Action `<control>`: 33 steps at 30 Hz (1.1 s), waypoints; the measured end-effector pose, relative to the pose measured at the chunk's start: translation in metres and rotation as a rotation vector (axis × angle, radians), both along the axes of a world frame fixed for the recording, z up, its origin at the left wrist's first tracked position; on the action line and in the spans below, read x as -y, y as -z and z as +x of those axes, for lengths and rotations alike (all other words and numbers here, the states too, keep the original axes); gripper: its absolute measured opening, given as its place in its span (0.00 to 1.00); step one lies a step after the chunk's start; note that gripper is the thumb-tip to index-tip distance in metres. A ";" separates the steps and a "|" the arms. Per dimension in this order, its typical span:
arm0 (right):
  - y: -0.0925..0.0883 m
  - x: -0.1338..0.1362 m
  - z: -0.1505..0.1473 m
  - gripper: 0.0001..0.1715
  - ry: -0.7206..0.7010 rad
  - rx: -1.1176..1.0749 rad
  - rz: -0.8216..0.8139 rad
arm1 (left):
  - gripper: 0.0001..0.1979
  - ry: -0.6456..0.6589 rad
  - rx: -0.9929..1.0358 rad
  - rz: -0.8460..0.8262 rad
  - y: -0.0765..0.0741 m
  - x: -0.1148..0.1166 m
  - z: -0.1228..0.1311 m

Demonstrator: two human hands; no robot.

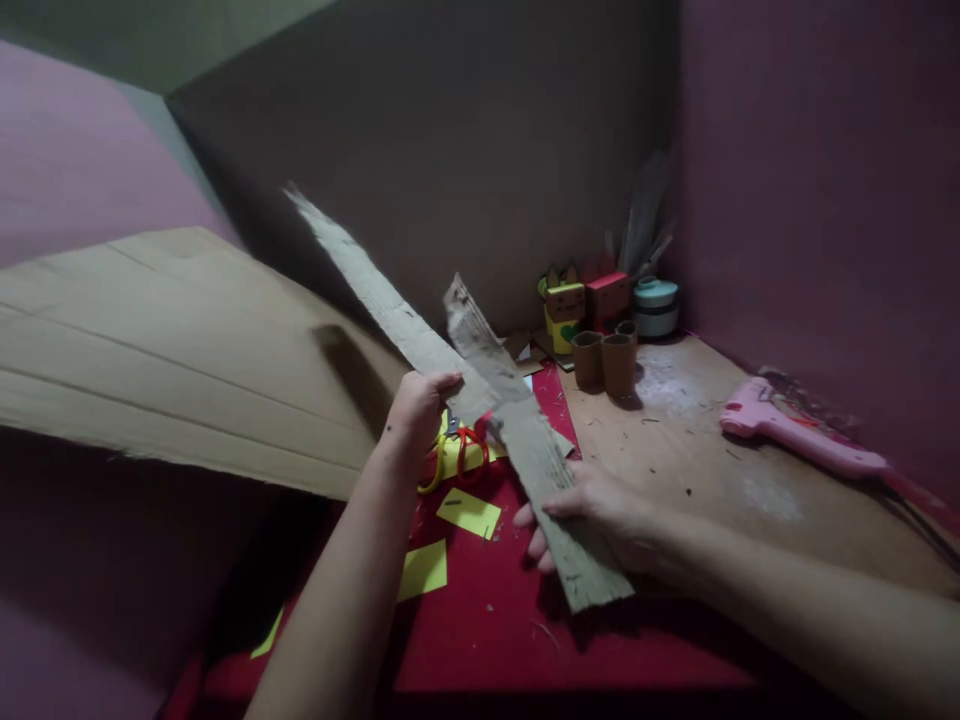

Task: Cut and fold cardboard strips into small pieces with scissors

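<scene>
My left hand (420, 410) grips a long strip of torn cardboard (375, 290) near its lower end; the strip slants up to the left to a ragged tip. A second ragged cardboard strip (540, 450) is pinched in my right hand (592, 510), thumb on top and fingers beneath. The strips meet or overlap in front of me, above the table. Below them, partly hidden, are scissors handles in red (474, 458) and yellow (430, 478). Yellow paper pieces (471, 514) lie on the red surface (480, 640) under my hands.
A large cardboard sheet (180, 340) leans at the left. Brown cardboard tubes (619, 365), a yellow decorated figure (564, 315), a red one (609, 300) and a teal-lidded container (656, 305) stand at the back. A pink glue gun (802, 430) with a cord lies at the right.
</scene>
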State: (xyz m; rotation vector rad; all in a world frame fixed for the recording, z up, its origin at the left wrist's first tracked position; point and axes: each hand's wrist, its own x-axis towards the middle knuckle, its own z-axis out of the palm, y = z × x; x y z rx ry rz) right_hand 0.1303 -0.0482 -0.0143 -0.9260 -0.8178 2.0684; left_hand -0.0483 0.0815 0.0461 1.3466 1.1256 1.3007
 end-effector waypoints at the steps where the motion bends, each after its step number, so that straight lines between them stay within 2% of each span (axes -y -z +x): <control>1: -0.003 -0.003 0.002 0.12 0.074 0.058 0.013 | 0.15 0.019 -0.009 -0.041 -0.002 -0.004 -0.006; 3: -0.008 -0.010 0.006 0.15 0.190 0.130 0.039 | 0.07 0.039 -0.014 -0.110 -0.003 -0.008 -0.018; 5: -0.012 -0.016 0.010 0.15 0.190 0.170 0.031 | 0.04 0.076 -0.020 -0.178 -0.001 -0.007 -0.025; 7: -0.015 -0.020 0.012 0.14 0.162 0.183 0.013 | 0.05 0.117 -0.023 -0.229 0.006 -0.004 -0.027; 10: -0.020 -0.023 0.012 0.15 0.179 0.174 0.014 | 0.07 0.141 -0.016 -0.256 0.021 0.001 -0.017; 15: -0.022 -0.025 0.013 0.13 0.184 0.048 0.117 | 0.05 0.156 -0.051 -0.279 0.048 0.008 0.007; 18: -0.019 -0.024 0.015 0.10 0.140 0.025 0.131 | 0.08 0.119 -0.095 -0.254 0.043 0.010 0.005; 21: -0.016 -0.023 0.017 0.09 0.089 -0.005 0.137 | 0.15 0.023 -0.078 -0.144 0.025 0.015 -0.004; 23: -0.015 -0.022 0.017 0.10 0.043 -0.044 0.145 | 0.18 0.013 -0.049 -0.087 0.016 0.024 -0.004; 25: -0.013 -0.021 0.016 0.12 -0.014 -0.082 0.156 | 0.17 0.096 -0.034 -0.094 0.013 0.036 0.004; 26: -0.012 -0.020 0.015 0.12 -0.047 -0.098 0.168 | 0.17 0.205 -0.021 -0.137 0.014 0.043 0.011; 27: -0.010 -0.018 0.014 0.12 -0.079 -0.115 0.182 | 0.17 0.379 0.051 -0.224 0.016 0.049 0.018; 28: -0.007 -0.016 0.013 0.12 -0.114 -0.132 0.190 | 0.17 0.495 0.133 -0.300 0.018 0.054 0.026; 30: -0.002 -0.012 0.010 0.13 -0.188 -0.166 0.188 | 0.13 0.454 0.289 -0.330 0.023 0.058 0.037; 33: 0.006 -0.007 0.006 0.16 -0.269 -0.211 0.166 | 0.08 0.289 0.408 -0.269 0.027 0.053 0.041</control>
